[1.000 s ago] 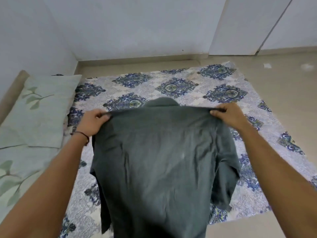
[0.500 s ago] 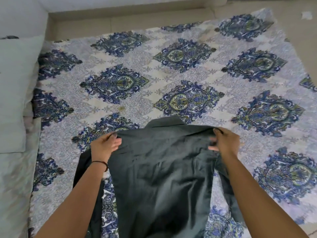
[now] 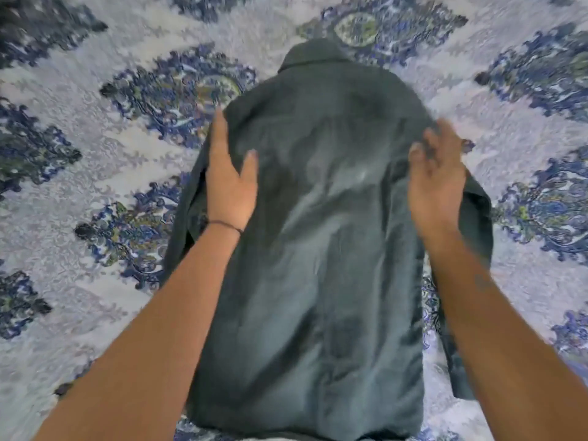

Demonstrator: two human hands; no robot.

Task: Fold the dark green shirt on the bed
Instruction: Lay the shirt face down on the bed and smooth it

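The dark green shirt (image 3: 318, 237) lies spread on the bed (image 3: 525, 281), back upward, its collar (image 3: 313, 54) pointing away from the person and its hem (image 3: 302, 429) nearest them. It sits in the middle of the view on a patterned bedsheet (image 3: 95, 160), blue medallions on a pale ground. The left-side sleeve (image 3: 184, 218) is bunched along the body's edge and the right-side sleeve (image 3: 477, 224) juts out sideways, so neither is laid flat; soft creases run down the back panel.

The left hand (image 3: 230, 183) rests flat on the cloth near the shoulder, fingers straight and pressed together, thumb spread wide toward the centre. That reads as a smoothing or pinning press, keeping the fabric from sliding while it is squared up. The right hand (image 3: 436, 183) is over the opposite shoulder, smeared by motion; its fingers look loosely spread and slightly bent, pinching nothing that I can make out, and whether they touch the cloth I cannot tell. A thin dark band (image 3: 222, 225) circles the left wrist.

By my reading the garment is laid face down ready for folding and no fold is made; the sleeves likely want bringing across the back first, and fabric this thin should wrinkle if dragged.
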